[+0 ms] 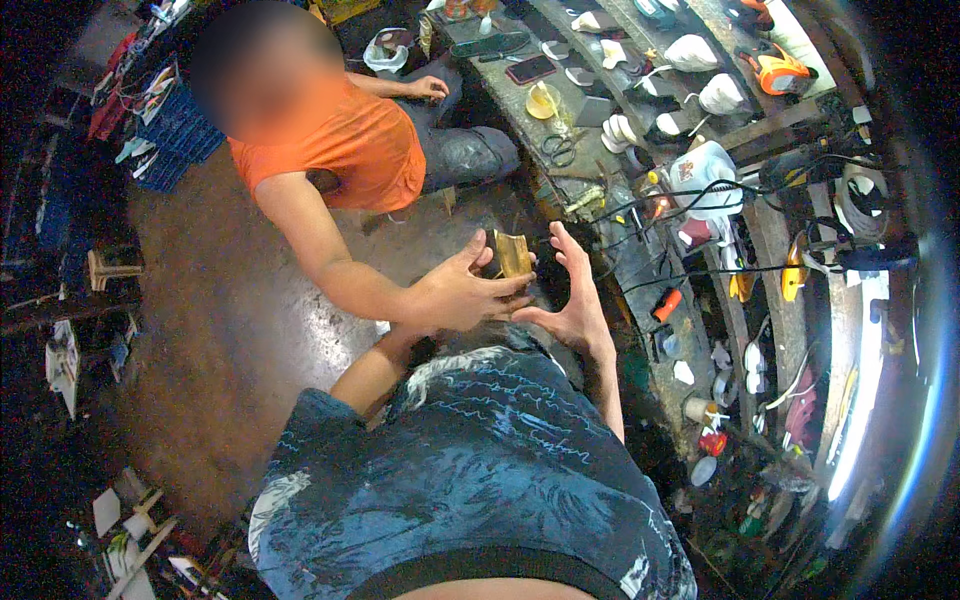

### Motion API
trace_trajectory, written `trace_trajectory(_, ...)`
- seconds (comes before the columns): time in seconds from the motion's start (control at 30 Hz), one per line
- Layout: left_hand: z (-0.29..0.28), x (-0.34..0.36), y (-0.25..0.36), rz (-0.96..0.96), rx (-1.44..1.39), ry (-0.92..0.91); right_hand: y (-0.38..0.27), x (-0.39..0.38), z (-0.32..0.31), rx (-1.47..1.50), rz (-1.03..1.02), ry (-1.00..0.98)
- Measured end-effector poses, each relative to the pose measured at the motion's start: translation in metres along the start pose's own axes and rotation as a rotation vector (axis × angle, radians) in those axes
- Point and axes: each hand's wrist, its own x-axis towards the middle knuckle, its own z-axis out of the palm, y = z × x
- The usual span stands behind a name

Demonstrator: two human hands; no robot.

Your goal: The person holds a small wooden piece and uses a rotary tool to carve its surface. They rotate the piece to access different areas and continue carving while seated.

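A co-worker's hand (450,290) is at a yellowish, dark-sided block (511,254) in the middle of the view, with its fingers stretched along the block's lower side. My left hand (410,340) reaches in beneath that hand and is mostly hidden by it; whether it grips the block is unclear. Just right of the block, my right hand (565,295) is raised with thumb and fingers spread apart, holding nothing.
A co-worker in orange (350,150) sits at upper left. A long cluttered bench (625,250) runs down the right, with scissors (558,148), a white container (705,175), black cables and small white pieces. Stacked materials (170,140) stand at far left.
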Motion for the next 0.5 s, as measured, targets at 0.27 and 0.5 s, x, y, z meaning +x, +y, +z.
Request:
trace_trajectory(0.27, 0.017, 0.012, 0.005, 0.286, 0.734, -0.226, -0.007, -0.003, 0.005, 0.125, 0.088, 0.031)
trace_trajectory(0.5, 0.006, 0.020, 0.009, 0.413, 0.169, -0.234, -0.022, -0.007, 0.000, 0.227, 0.148, 0.074)
